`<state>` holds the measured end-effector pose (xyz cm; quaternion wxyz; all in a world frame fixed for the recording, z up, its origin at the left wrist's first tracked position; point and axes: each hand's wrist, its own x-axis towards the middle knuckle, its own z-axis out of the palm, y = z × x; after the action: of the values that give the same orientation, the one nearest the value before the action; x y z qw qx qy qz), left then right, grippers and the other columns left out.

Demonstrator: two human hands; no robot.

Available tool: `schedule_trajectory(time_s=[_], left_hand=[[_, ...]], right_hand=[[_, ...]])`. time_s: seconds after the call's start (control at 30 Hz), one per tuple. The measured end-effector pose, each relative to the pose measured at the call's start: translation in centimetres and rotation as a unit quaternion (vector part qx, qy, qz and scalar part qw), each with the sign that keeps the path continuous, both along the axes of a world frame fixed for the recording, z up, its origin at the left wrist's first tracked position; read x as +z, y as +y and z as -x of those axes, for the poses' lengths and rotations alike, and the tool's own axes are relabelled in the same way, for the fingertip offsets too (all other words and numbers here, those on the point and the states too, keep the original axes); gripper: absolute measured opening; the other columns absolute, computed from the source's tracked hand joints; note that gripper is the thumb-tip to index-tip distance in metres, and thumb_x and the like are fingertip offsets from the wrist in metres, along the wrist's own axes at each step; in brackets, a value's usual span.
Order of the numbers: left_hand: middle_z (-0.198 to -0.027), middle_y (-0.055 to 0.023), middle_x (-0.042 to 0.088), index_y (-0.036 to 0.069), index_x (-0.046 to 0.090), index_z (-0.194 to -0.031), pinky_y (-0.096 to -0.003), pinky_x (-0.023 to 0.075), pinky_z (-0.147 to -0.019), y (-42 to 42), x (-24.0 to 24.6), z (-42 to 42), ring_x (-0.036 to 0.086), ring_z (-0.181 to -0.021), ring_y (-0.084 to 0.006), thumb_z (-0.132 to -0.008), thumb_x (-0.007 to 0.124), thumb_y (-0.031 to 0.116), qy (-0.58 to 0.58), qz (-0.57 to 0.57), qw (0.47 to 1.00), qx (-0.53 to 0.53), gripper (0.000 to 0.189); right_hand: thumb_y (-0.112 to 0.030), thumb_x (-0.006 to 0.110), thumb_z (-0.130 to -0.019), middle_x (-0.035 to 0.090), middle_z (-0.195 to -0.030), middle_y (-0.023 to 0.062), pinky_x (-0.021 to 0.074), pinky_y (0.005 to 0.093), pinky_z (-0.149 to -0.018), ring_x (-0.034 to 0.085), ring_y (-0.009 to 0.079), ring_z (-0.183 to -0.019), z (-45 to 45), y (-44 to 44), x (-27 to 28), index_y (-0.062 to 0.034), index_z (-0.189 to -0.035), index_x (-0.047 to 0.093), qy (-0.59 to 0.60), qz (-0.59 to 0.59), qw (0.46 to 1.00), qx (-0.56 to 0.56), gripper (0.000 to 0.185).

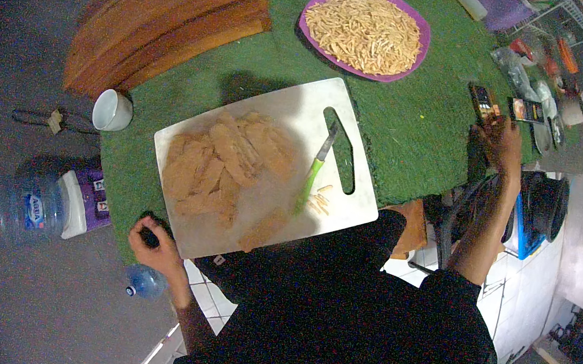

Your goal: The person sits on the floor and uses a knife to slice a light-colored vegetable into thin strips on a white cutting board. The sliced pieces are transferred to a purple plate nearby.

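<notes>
On the green table cover, a white cutting board (282, 130) lies tilted before me. Several brown, rough-surfaced slabs (209, 164), possibly tempeh or bread, are heaped on its left part. A green-handled knife (313, 177) rests near the board's handle slot, its blade tip over the opening. Thin cut sticks (321, 200) lie beside the handle. My left hand (157, 247) is off the board's lower left corner, thumb and fingers curved apart with nothing visible in them. At the far right, my right hand (498, 142) reaches a small dark-and-yellow object (483, 102); its grip is unclear.
A purple bowl (426, 38) full of pale sticks stands behind the board. A white cup (112, 111) is at the left edge, near a wooden chair back (179, 24). Packets and plastic bags (517, 74) crowd the right. Water bottles (33, 208) are at lower left.
</notes>
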<state>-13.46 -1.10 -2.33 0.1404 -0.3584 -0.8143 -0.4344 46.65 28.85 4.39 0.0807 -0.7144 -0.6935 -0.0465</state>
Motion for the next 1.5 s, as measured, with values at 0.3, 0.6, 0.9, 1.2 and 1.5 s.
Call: schedule_trajectory(time_s=[0.3, 0.6, 0.9, 1.2, 1.5], left_hand=[[-0.090, -0.0135, 0.066, -0.002, 0.064, -0.094, -0.0373, 0.0496, -0.083, 0.2, 0.4, -0.5, 0.062, -0.085, -0.0262, -0.089, 0.064, 0.005, 0.011, 0.001, 1.000, 0.001, 0.008], [-0.089, -0.0134, 0.065, -0.002, 0.064, -0.093, -0.0375, 0.0495, -0.083, 0.4, 0.7, -0.6, 0.062, -0.085, -0.0265, -0.086, 0.063, 0.001, 0.023, 0.008, 1.000, 0.009, 0.007], [-0.089, -0.0128, 0.066, -0.001, 0.064, -0.093, -0.0379, 0.0488, -0.084, 0.1, 0.4, -0.3, 0.062, -0.086, -0.0265, -0.085, 0.063, 0.001, 0.019, 0.003, 1.000, -0.001, 0.008], [-0.090, -0.0121, 0.067, 0.000, 0.065, -0.094, -0.0384, 0.0486, -0.084, -0.1, -0.6, 0.2, 0.062, -0.087, -0.0269, -0.085, 0.064, 0.002, 0.028, 0.004, 1.000, -0.007, 0.009], [-0.089, -0.0130, 0.067, -0.001, 0.065, -0.091, -0.0388, 0.0485, -0.083, -0.1, -0.1, 0.1, 0.062, -0.086, -0.0277, -0.087, 0.065, 0.007, 0.041, 0.001, 0.999, -0.013, 0.008]], right_hand=[[-0.052, 0.073, -0.083, 0.062, -0.110, 0.0258, 0.0518, 0.0510, -0.086, 0.062, 0.0450, -0.099, -1.2, -1.5, -1.6, -0.0007, -0.122, 0.055, -0.036, -0.070, 0.996, -0.046, 0.066], [-0.022, 0.056, -0.101, 0.070, -0.094, 0.0112, 0.0533, 0.0308, -0.072, 0.066, 0.0180, -0.081, 15.0, -1.4, -0.6, -0.0011, -0.123, 0.059, 0.528, 0.042, 0.848, -0.008, 0.030], [-0.005, 0.039, -0.101, 0.062, -0.114, 0.0267, 0.0612, 0.0465, -0.083, 0.070, 0.0390, -0.095, 25.4, 0.4, 0.7, 0.0031, -0.136, 0.034, 0.794, 0.151, 0.588, 0.016, 0.036], [-0.001, 0.038, -0.099, 0.061, -0.116, 0.0288, 0.0613, 0.0466, -0.084, 0.069, 0.0404, -0.097, 25.5, 0.6, 0.1, 0.0059, -0.136, 0.033, 0.798, 0.095, 0.594, 0.015, 0.038], [-0.004, 0.040, -0.100, 0.062, -0.115, 0.0279, 0.0611, 0.0470, -0.084, 0.070, 0.0384, -0.095, 25.7, 1.5, -0.8, 0.0057, -0.134, 0.036, 0.800, 0.116, 0.588, 0.011, 0.035]])
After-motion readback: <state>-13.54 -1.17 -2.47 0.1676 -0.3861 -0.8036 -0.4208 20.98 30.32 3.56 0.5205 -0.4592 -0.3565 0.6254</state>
